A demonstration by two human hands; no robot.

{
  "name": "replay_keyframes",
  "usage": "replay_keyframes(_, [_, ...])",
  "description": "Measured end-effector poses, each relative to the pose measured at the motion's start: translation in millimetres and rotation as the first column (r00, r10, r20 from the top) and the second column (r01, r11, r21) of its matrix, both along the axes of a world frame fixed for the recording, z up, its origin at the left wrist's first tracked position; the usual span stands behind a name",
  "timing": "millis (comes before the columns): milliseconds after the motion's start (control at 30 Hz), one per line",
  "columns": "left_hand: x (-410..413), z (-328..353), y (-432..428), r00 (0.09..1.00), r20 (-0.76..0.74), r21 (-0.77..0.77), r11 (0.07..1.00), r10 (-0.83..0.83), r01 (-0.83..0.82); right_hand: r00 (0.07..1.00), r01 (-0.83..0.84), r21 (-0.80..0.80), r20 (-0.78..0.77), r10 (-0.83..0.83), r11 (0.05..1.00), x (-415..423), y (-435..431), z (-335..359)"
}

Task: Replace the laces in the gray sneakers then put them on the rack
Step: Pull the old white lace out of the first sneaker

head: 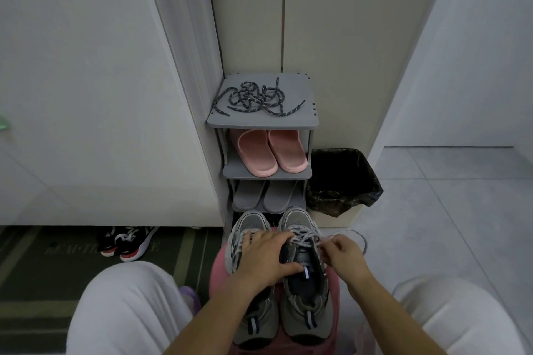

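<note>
Two gray sneakers stand side by side on a pink stool (333, 285) between my knees. My left hand (264, 256) lies across the left sneaker (251, 222) and grips the tongue of the right sneaker (300, 222), thumb on its striped tab. My right hand (341, 252) pinches the light gray lace (302, 238) at the right sneaker's side. A tangle of dark speckled laces (255, 99) lies on the top shelf of the gray rack (262, 122) straight ahead.
Pink slippers (271, 153) fill the rack's second shelf and gray slippers (269, 196) the third. A bin with a black bag (343, 181) stands right of the rack. Black-and-red shoes (127, 241) lie on the dark mat at left. Tiled floor spreads to the right.
</note>
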State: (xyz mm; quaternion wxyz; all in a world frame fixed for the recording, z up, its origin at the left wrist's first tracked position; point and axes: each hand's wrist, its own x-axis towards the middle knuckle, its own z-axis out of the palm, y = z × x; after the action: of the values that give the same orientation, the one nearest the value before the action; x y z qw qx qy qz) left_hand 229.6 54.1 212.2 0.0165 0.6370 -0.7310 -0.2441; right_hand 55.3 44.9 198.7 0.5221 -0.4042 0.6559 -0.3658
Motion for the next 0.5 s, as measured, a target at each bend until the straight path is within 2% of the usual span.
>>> replay_keyframes(100, [0.1, 0.4, 0.1, 1.000, 0.000, -0.001, 1.000, -0.001, 0.001, 0.937, 0.191, 0.123, 0.273, -0.219, 0.974, 0.6, -4.5, 1.2])
replay_keyframes(133, [0.0, 0.8, 0.1, 1.000, 0.003, 0.000, 1.000, -0.002, 0.002, 0.929, 0.204, 0.133, 0.285, -0.234, 0.970, 0.9, -4.4, 1.6])
replay_keyframes(233, [-0.5, 2.2, 0.7, 1.000, 0.006, 0.000, 1.000, 0.000, 0.000, 0.981, 0.080, 0.067, 0.170, -0.091, 0.994, 0.7, -0.8, 1.3])
replay_keyframes(333, [-0.7, 1.2, 1.0, 1.000, 0.010, -0.005, 1.000, 0.002, -0.001, 0.994, -0.070, -0.018, 0.081, 0.071, 0.997, 0.0, 2.8, 2.4])
replay_keyframes(500, [-0.9, 2.3, 1.2, 1.000, 0.018, 0.000, 1.000, 0.001, -0.001, 0.993, -0.087, -0.036, -0.085, 0.083, 0.996, -0.8, 1.2, -1.8])
